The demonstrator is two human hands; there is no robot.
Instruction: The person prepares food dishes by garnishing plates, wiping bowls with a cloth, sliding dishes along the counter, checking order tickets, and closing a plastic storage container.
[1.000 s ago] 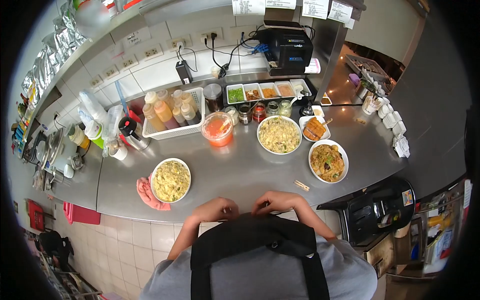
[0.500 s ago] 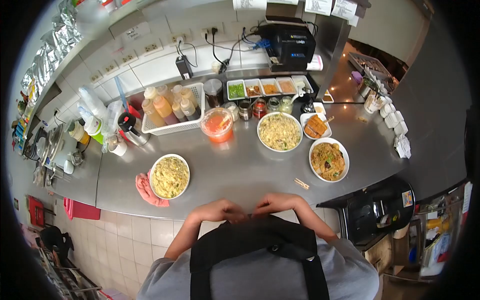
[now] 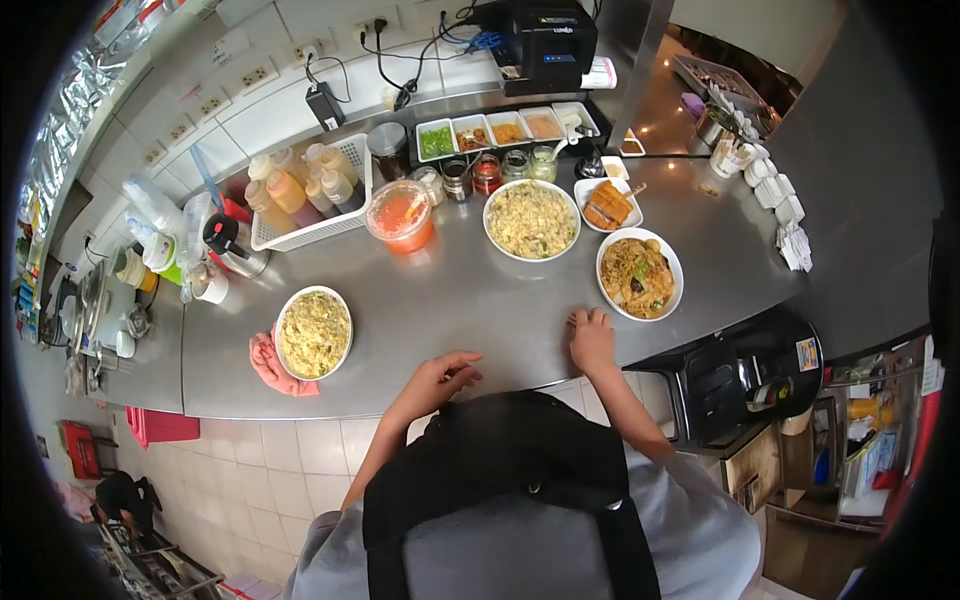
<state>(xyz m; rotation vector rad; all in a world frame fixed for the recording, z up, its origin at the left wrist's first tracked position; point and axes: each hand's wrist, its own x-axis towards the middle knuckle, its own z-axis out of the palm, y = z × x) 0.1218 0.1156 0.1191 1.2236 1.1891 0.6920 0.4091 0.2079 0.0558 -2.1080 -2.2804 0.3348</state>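
Note:
My left hand [image 3: 443, 380] hovers by the counter's front edge, fingers apart and nothing in it. Resting on the steel counter [image 3: 440, 300], my right hand [image 3: 591, 345] has its fingers curled down, just below a white bowl of noodles [image 3: 640, 275]. Its fingers cover the spot where small wooden pieces, like a clothespin, lay; whether they are gripped is hidden. Further back stand a bowl of fried rice [image 3: 532, 220] and a small square dish with golden fried slices [image 3: 608, 206]. To the left, another bowl of fried rice [image 3: 313, 335] touches a pink cloth [image 3: 275, 365].
Sauce bottles fill a white basket [image 3: 310, 222]. Beside it are a tub of orange-red sauce [image 3: 400, 218], small jars [image 3: 487, 175] and a row of topping trays [image 3: 505, 128]. A black printer [image 3: 547, 50] stands behind. Black bins [image 3: 740, 365] sit below the counter's right edge.
My hands have parted from near the apron at my waist. The right moved forward onto the counter over the wooden pieces; the left opened near the edge. The view has shifted slightly.

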